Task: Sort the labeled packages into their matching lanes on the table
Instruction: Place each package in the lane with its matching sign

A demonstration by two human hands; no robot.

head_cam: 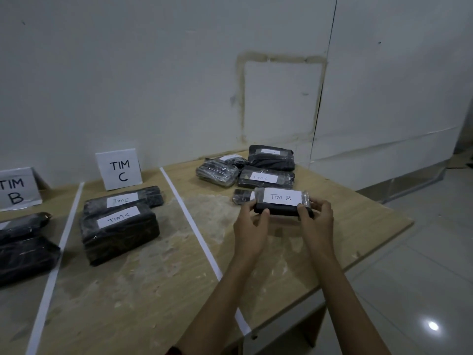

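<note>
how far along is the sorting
Done: two C packages lie in the TIM C lane, dark packages in the TIM B lane. In hand: left hand and right hand grip a TIM B package. Left: the pile at far right, including a TIM C package.

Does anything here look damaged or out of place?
Nothing looks missorted: both packages by the TIM C sign read TIM C. The table has a pale, scuffed patch around the tape line, and the wall shows a stained rectangular outline. Left hand and right hand hold a TIM B package.
</note>
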